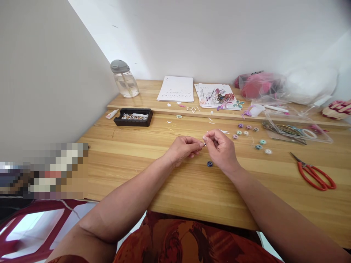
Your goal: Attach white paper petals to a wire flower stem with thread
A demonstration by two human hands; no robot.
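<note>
Over the middle of the table, my left hand (187,149) and my right hand (220,150) meet fingertip to fingertip, both closed in a pinch. A tiny dark-and-white bit (204,144) shows between them, too small to name. Just below my right hand lies a dark blue thread bobbin (210,164) on the wood. Several more bobbins in pale colours, among them a teal one (258,147) and a purple one (240,125), are scattered to the right of my right hand.
Red-handled scissors (315,175) lie at right, near a clear plastic tray (326,137) with wires. A black box (149,118) of beads, a small tube (112,114) and a water bottle (126,82) stand left. Behind are paper sheets (175,86), thread flowers (238,104) and plastic bags (309,82).
</note>
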